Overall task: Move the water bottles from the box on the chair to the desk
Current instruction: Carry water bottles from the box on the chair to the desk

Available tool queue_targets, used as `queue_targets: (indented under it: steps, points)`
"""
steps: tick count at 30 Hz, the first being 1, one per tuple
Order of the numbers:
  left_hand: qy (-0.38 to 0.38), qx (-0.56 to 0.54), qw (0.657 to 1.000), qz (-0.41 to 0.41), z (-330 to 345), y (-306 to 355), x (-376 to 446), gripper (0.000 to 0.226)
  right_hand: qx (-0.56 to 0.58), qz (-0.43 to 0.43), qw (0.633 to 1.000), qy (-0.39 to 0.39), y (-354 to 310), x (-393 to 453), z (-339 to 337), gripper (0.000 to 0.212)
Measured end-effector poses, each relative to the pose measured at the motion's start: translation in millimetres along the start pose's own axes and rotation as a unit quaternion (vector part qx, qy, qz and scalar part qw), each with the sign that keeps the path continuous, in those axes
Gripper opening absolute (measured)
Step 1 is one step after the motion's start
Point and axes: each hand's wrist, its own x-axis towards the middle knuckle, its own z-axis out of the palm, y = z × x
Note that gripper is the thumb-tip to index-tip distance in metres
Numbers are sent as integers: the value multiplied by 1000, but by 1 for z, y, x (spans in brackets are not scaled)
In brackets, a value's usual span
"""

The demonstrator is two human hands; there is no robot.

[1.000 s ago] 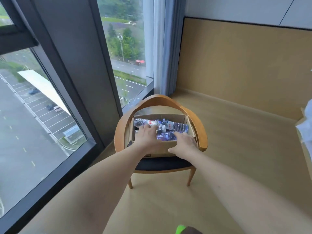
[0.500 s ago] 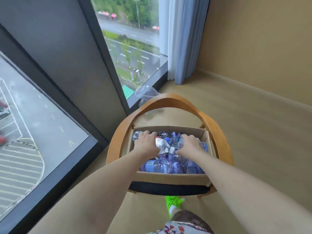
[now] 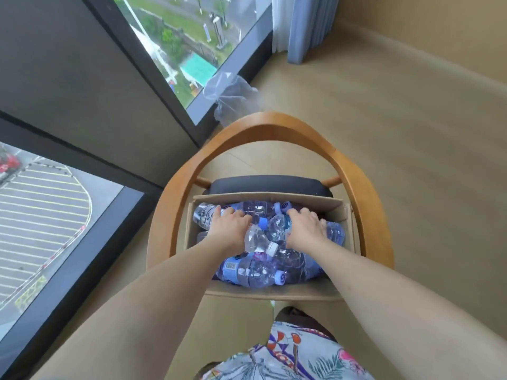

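Observation:
An open cardboard box (image 3: 346,215) sits on the dark seat of a wooden chair (image 3: 274,124) with a curved back. It is filled with several clear water bottles lying on their sides. My left hand (image 3: 229,229) is wrapped around a clear bottle with a white cap (image 3: 258,239), whose base pokes out at the box's left. My right hand (image 3: 304,229) is closed over a bottle with a blue cap (image 3: 277,226), its far end showing at the right. A blue-labelled bottle (image 3: 247,270) lies loose at the near side. The desk is out of view.
A floor-to-ceiling window with a dark frame (image 3: 118,86) runs along the left. A crumpled clear plastic bag (image 3: 230,94) lies on the floor behind the chair. A blue curtain (image 3: 307,26) hangs at the far corner. Wood floor opens to the right.
I have come closer and now look straight down into the box. Both hands reached deeper among the bottles and closed on one each.

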Motion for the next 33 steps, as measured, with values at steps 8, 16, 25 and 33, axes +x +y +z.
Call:
queue_targets:
  steps: [8, 16, 25, 33]
  points:
    - [-16, 40, 998, 41, -11, -5, 7, 65, -17, -7, 999, 32, 7, 5, 7, 63]
    - [74, -172, 982, -20, -25, -16, -28, 90, 132, 21, 987, 87, 1, -34, -11, 83]
    - [211, -565, 796, -50, -46, -32, -128, 62, 512, -44, 845, 149, -39, -129, -31, 58]
    - [236, -763, 600, -42, -53, -57, -224, 57, 687, -131, 711, 66, -111, -203, -68, 33]
